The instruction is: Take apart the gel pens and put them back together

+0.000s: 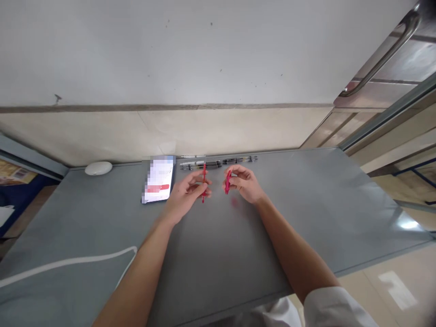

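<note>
My left hand [186,194] pinches a slim red pen [204,172], held nearly upright above the grey table [218,254]. To its right, my right hand [245,182] is closed on a shorter, thicker red piece [228,182], perhaps a pen part or cap; its exact kind is unclear. A gap separates the two red things. Just beyond my hands, several dark and clear pens [200,165] lie in a row along the table's back edge, and more dark pens [240,159] continue to the right.
A lit phone or tablet [158,180] lies left of my left hand. Farther left is a white oval object [98,168]. A white cable [75,260] crosses the table's left front. Behind the table rises a wall [218,127]; a metal handle [384,56] is at the upper right.
</note>
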The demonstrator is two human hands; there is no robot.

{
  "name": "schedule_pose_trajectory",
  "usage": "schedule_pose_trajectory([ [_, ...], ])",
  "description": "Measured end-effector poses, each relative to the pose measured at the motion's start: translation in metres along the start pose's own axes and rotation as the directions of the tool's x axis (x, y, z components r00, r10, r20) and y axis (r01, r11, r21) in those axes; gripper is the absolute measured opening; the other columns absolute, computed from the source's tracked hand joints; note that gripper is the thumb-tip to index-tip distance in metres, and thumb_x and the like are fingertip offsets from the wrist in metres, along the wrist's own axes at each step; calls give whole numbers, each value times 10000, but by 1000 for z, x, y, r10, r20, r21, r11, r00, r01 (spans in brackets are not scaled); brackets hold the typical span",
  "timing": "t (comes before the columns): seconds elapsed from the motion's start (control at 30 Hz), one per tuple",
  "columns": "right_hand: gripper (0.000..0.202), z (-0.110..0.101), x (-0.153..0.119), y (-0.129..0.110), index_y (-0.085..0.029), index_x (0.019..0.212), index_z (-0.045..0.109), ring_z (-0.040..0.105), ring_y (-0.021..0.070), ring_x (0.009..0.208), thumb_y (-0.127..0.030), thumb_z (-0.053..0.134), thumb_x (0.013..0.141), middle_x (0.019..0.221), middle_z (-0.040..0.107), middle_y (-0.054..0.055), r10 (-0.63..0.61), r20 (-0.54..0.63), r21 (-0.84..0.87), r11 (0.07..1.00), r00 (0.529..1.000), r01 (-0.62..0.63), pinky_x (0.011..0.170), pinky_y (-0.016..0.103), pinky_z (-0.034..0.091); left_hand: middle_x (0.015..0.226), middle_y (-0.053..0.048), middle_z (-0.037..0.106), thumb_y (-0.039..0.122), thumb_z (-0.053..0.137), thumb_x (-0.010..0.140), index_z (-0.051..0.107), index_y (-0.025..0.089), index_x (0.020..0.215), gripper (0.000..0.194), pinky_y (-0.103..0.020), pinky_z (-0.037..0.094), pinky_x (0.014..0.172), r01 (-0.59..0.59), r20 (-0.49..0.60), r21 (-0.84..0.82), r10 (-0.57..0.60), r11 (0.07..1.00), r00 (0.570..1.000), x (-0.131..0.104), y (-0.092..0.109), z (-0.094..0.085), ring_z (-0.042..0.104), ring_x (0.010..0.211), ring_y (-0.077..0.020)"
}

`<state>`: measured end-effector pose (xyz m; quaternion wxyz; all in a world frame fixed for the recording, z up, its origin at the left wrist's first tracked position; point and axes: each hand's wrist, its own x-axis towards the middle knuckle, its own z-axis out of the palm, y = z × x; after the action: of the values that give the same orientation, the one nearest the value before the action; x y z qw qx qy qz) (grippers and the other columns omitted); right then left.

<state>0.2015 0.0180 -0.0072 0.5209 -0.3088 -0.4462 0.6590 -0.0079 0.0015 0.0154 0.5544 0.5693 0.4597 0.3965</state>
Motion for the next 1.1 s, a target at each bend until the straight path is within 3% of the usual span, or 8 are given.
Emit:
schedule_pose_trajectory([
  [0.13,275,8,2,-4,-229,845,617,663,135,663,-346,770,649,920,614,-12,-69,-168,-18,998,983,67,593,305,564,996,-64,681,415,587,845,593,254,1212,401,-378,534,799,-16,134,231,-16,973,991,2,12,-7,665,787,-196],
  [0.23,259,14,3,-7,-240,822,590,664,141,716,-325,760,646,933,602,-16,-124,-293,-3,992,948,128,660,329,583,890,-48,685,396,572,852,612,260,1207,383,-335,528,728,-42,231,272,-22,961,973,3,18,-10,649,736,-184],
  [0.4,246,20,3,-14,-249,828,549,651,149,751,-297,731,669,899,573,-17,-193,-394,48,972,899,230,686,343,589,802,-34,656,393,539,862,662,278,1141,326,-306,512,666,-69,276,349,-33,934,961,5,20,-11,614,700,-179],
  [0.57,223,21,2,-17,-263,838,545,652,134,786,-277,716,695,897,549,-29,-235,-452,57,955,861,291,731,330,583,871,-33,682,373,533,860,656,324,1182,348,-300,501,692,-54,283,409,-70,911,957,4,23,-13,612,719,-180],
  [0.77,222,19,2,-17,-260,839,546,657,134,789,-280,716,699,867,560,-24,-234,-509,68,948,828,310,712,297,577,803,-23,679,352,527,841,668,329,1174,363,-280,482,653,-74,293,446,-67,892,954,4,23,-15,614,695,-191],
  [1.1,181,20,2,-15,-247,804,607,657,116,749,-236,739,682,829,572,-42,-235,-493,126,934,838,336,673,275,575,871,-20,676,429,484,876,594,293,1274,435,-299,479,739,-7,302,526,-179,850,936,6,24,-14,609,778,-181],
])
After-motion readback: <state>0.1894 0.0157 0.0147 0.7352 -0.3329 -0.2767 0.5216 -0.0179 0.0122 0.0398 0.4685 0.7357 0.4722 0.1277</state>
